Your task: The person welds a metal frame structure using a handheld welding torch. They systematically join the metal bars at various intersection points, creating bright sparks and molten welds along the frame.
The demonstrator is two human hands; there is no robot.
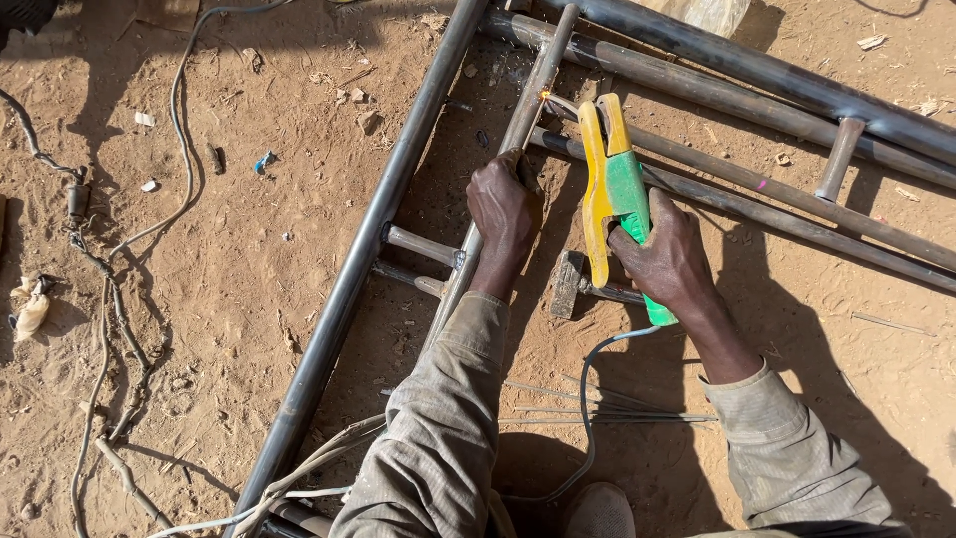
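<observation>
Gripping a green-and-yellow electrode holder (617, 194), the right hand (665, 261) points its tip at a spark on a thin steel tube (530, 105), which the left hand (504, 211) clasps. Bare sandy ground (229, 259) outdoors, in hard sunlight. One hammer (572, 283) lies between the two hands; several loose welding rods (607, 410) and cables (110, 299) lie on the sand.

A crumpled clear plastic bag (702, 12) lies at the top edge (partly cropped).
</observation>
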